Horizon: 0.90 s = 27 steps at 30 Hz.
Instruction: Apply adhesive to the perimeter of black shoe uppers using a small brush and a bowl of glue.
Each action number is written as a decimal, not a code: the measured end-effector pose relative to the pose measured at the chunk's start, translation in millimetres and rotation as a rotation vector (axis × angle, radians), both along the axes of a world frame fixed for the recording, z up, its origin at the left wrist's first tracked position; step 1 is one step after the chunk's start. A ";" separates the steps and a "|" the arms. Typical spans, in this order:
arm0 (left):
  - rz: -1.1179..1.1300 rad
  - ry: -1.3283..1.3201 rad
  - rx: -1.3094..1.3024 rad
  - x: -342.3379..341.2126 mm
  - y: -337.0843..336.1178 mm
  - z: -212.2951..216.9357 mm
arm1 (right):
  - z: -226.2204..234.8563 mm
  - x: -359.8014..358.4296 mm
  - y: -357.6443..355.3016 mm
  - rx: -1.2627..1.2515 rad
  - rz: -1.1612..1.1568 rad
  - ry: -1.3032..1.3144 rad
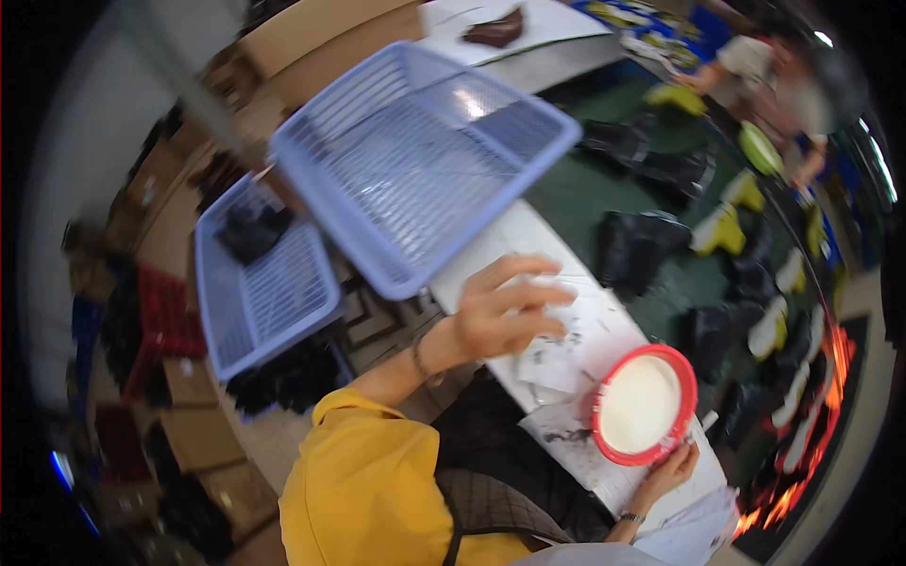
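My left hand (510,307) lies with its fingers spread on stained white paper (566,354) that covers the edge of the white table (491,250). It holds nothing. Just beyond its fingertips an empty, light blue plastic basket (415,160) rests tilted on the table. My right hand (668,472) grips the near rim of a red bowl (645,406) filled with white liquid; the bowl stands on the paper. A yellow sleeve covers my left upper arm.
A second blue basket (264,283) holding a dark item sits lower left. Black and yellow shoe parts (722,226) lie on the green belt (576,189) beyond the table. Another person (755,66) works at the far right. Cardboard boxes (311,42) and red crates (165,311) stand at the left.
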<state>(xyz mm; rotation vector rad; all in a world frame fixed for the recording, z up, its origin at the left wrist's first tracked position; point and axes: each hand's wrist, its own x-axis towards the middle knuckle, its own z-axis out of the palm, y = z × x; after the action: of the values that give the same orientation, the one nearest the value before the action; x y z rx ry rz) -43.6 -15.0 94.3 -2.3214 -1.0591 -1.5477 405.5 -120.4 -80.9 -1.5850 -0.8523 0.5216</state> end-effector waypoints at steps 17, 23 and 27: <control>1.168 0.523 -0.900 -508.0 -83.3 -196.4 | 9.0 15.2 -7.8 -0.094 0.051 -0.103; 1.018 0.724 -1.219 -525.7 -70.9 -176.5 | -5.4 21.2 -13.3 -0.047 -0.020 0.069; 0.959 0.332 -0.993 -486.9 -134.1 -155.4 | -1.3 7.2 -6.4 -0.020 0.013 0.130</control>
<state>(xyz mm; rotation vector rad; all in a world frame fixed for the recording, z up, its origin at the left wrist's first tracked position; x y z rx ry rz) -530.5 -149.2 -61.0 -1.7321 -2.6390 -0.2473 412.7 -126.8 -82.2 -1.5470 -0.7618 0.6369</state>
